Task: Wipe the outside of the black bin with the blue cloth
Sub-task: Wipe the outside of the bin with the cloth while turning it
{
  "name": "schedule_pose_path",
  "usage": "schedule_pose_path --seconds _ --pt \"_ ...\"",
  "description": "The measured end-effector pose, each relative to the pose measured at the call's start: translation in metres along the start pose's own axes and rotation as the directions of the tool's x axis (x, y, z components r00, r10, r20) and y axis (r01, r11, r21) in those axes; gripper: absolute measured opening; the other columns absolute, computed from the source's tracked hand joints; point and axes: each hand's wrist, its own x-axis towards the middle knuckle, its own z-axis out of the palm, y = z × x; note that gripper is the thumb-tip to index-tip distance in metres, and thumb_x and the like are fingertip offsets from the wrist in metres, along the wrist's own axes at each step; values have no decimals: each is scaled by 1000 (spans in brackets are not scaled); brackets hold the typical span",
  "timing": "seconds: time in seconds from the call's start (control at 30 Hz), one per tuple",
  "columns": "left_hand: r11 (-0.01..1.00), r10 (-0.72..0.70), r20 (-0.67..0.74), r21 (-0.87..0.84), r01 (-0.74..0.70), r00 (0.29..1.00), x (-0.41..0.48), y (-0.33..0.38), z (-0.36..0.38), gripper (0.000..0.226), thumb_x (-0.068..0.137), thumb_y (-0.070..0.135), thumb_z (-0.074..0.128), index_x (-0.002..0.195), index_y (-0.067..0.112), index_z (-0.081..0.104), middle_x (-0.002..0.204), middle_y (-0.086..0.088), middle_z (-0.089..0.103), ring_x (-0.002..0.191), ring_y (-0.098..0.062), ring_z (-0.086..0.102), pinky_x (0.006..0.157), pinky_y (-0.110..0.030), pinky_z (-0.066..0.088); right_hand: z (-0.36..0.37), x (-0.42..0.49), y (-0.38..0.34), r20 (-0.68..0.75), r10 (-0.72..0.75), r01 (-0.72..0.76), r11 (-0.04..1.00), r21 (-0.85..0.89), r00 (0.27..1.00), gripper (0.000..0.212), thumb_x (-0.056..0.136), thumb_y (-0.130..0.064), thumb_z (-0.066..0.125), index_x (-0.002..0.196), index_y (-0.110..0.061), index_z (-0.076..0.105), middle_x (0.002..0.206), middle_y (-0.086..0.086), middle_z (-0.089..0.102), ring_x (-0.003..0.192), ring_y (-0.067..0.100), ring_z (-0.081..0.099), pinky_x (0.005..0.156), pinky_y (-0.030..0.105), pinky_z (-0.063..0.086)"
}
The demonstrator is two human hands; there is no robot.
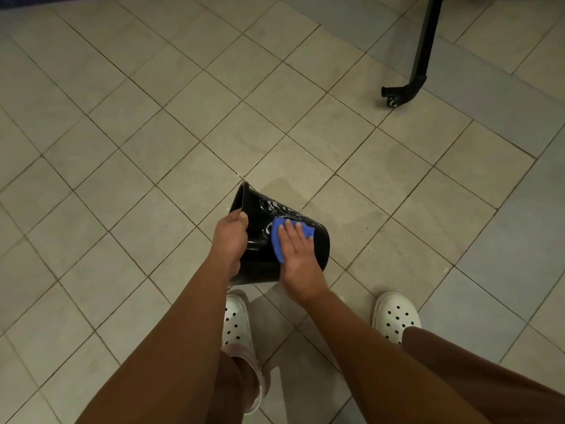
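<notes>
Head view: tiled floor [153,133] fills the frame, with open tiles on the left, top and centre. The only obstacle is a black wheeled frame leg [419,68] in the upper right, well apart from the bin. Two white clogs [396,313] stand lower in the frame than the bin, one right under it, one off to the lower right.

Black bin [260,264] is at lower centre, tipped on its side, mouth facing upper left and base toward lower right. Can't tell if it touches the floor. White suds streaks [275,206] show on its upper wall.

Left grip [229,240] is curled round the bin's rim at the near edge of the mouth and holds it. Right grip [299,255] lies flat, fingers straight and slightly spread, pressing the blue cloth [278,243] against the outer wall. The cloth is bunched under palm and fingers, showing to the left of the hand and past the fingertips. The two grips are near each other, with a strip of black wall between them.
</notes>
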Motion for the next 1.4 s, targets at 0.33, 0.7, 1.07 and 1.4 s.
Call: schedule_pose_path --seconds 0.33,0.7,1.07,1.4 --pt "1000 18 20 15 -18 1000 -2 2 3 31 103 20 38 91 18 66 95 -18 69 87 -32 64 88 -49 54 15 -19 -8 -148 -1 2 1000 5 989 75 68 6 74 134 -3 40 139 22 42 130 40 38 103 52 38" --pt "1000 13 -28 2 -13 1000 -1 -1 2 30 102 20 39 87 19 64 89 -18 64 82 -30 59 82 -45 52 6 -13 -3 -180 90 -93 996 -10 979 65 67 7 71 128 -1 49 122 20 53 114 36 51 95 48 48" --pt "999 21 -13 -28 -21 1000 -4 -2 4 31 101 18 39 88 21 67 98 -17 70 91 -33 65 86 -48 55 -4 2 -4 -99 169 -167 985 33 981 64 82 0 58 141 -2 33 140 22 37 131 36 34 108 48 33" --pt "996 8 31 -88 -5 999 -4 -7 4 33 101 12 40 77 15 63 81 -10 66 79 -25 61 71 -34 49 -9 12 -27 -15 -63 64 997 44 998 74 84 -1 52 147 -19 19 156 2 14 144 20 -1 118 44 -1"
